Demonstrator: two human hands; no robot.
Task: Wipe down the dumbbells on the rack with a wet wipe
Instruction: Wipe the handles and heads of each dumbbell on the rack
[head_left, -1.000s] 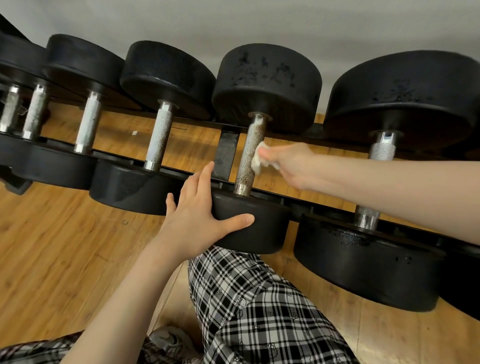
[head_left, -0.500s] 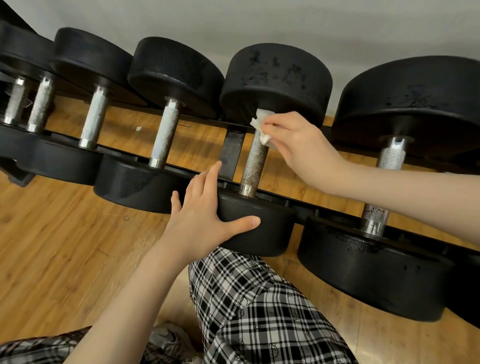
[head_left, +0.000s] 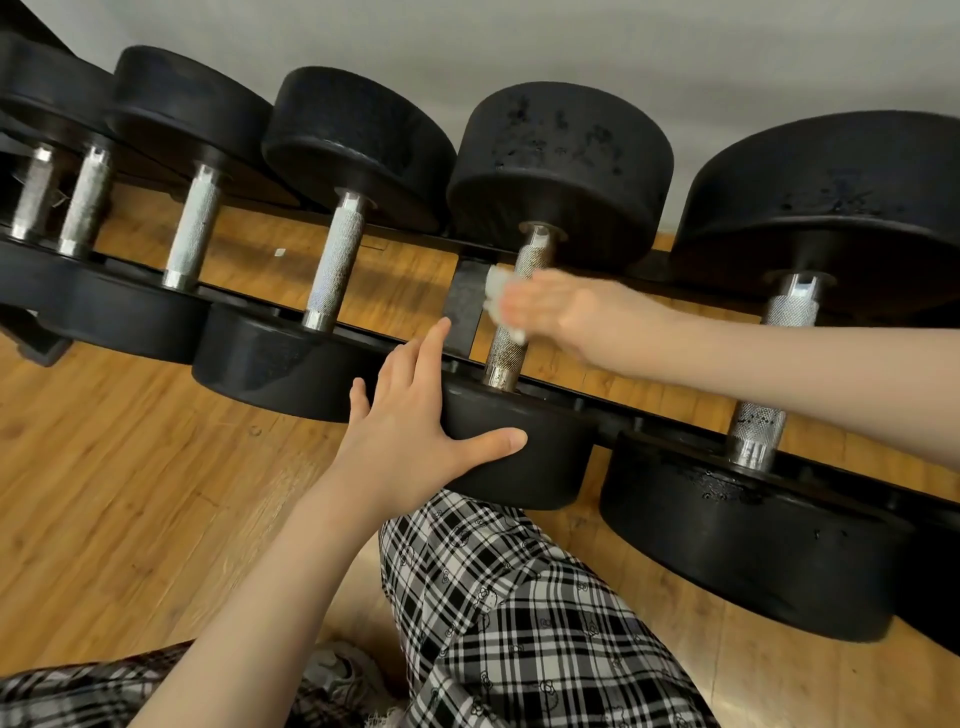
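Several black dumbbells with knurled metal handles lie across a low black rack (head_left: 462, 306). My right hand (head_left: 566, 312) grips a white wet wipe (head_left: 500, 291) wrapped round the middle of one dumbbell's handle (head_left: 506, 353); the hand is blurred. That dumbbell's far head (head_left: 561, 166) shows dark wet patches. My left hand (head_left: 410, 415) rests flat on its near head (head_left: 524, 462), fingers straight and thumb spread along the rim.
Neighbouring dumbbells sit close on both sides: a smaller one (head_left: 337, 265) to the left, a larger one (head_left: 774, 374) to the right. Wooden floor (head_left: 130, 493) lies below, a grey wall behind. My plaid-trousered leg (head_left: 509, 613) is under the rack's front.
My right hand slid the wipe from the handle's top end by the far head back down to its middle. The left hand stayed on the near head.
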